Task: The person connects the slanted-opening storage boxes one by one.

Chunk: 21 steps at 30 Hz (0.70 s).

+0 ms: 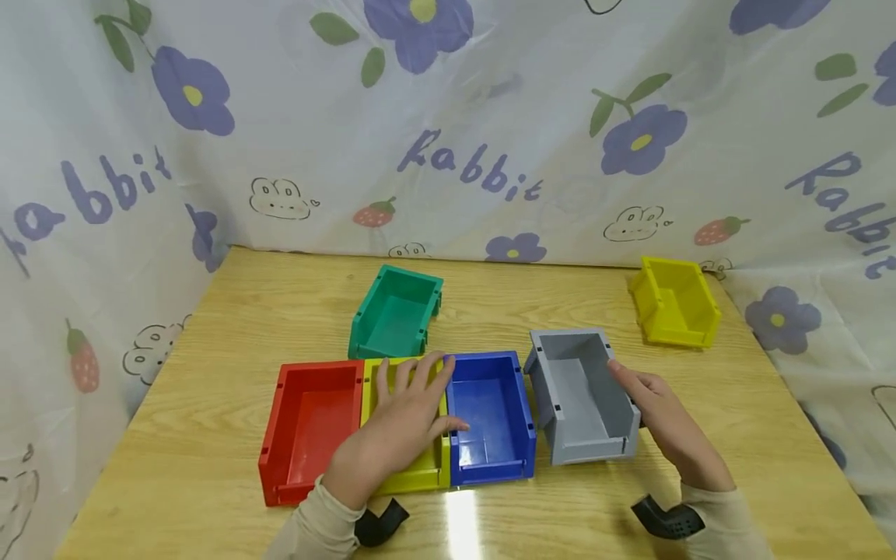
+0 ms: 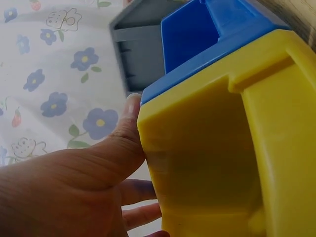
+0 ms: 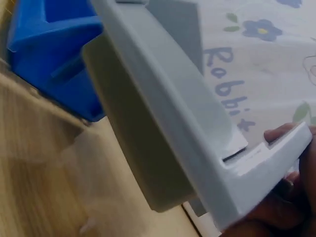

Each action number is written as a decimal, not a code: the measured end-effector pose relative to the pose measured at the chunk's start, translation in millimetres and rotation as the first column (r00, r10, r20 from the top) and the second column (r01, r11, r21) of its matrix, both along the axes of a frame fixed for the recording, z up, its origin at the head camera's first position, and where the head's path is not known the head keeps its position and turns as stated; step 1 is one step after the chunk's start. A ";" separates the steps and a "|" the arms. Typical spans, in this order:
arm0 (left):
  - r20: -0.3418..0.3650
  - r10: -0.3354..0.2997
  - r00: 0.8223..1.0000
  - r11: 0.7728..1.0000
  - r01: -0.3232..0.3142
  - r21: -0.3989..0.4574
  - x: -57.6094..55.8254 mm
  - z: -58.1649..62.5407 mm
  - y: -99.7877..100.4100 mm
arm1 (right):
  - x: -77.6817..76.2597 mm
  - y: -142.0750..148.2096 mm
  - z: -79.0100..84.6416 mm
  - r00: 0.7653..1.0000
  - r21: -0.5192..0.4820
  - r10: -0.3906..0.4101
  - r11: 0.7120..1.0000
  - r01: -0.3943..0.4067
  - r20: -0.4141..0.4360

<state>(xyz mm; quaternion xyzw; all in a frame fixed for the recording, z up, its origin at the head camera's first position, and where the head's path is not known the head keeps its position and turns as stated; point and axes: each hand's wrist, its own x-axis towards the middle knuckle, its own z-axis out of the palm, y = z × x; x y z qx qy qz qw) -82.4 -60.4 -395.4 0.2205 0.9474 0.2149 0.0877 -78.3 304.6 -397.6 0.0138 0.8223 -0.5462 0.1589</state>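
Observation:
My left hand (image 1: 395, 424) lies over the front yellow bin (image 1: 420, 480), fingers spread toward its back rim. In the left wrist view, its thumb (image 2: 129, 116) is right at the rim where the yellow and blue bins meet. The red bin (image 1: 323, 428) is on the left of this yellow one, and the blue bin (image 1: 490, 412) on its right, all side by side. My right hand (image 1: 661, 420) grips the grey bin (image 1: 577, 389) by its right wall, thumb on the rim and fingers outside. A narrow gap separates the grey bin from the blue one.
Behind the row, a green bin (image 1: 397, 315) sits at an angle. Another yellow bin (image 1: 677, 307) stands at the table's back right. A patterned curtain (image 1: 455, 117) hangs along the back and sides of the wooden table (image 1: 182, 435).

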 end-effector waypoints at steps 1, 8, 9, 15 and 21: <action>0.000 -0.001 1.000 1.000 0.001 0.000 -0.3 0.0 0.1 | 0.1 1.3 0.6 1.000 -0.019 0.004 1.000 -0.004 -0.005; -0.004 0.002 1.000 1.000 -0.002 -0.007 -0.4 -0.1 -0.8 | -0.3 1.5 0.3 1.000 -0.072 0.011 0.997 -0.011 0.001; -0.006 0.001 1.000 1.000 -0.002 -0.007 -0.5 -0.3 -0.9 | 0.0 1.6 -0.1 1.000 -0.070 0.008 0.998 -0.008 -0.002; -0.006 0.004 1.000 1.000 -0.004 -0.005 -1.3 -0.9 -0.4 | 0.4 3.3 -0.8 1.000 -0.056 0.009 0.998 -0.011 -0.029; 0.001 0.003 1.000 1.000 -0.003 0.006 -1.0 -1.0 0.8 | -0.5 0.3 0.5 1.000 -0.043 0.009 0.999 -0.009 -0.004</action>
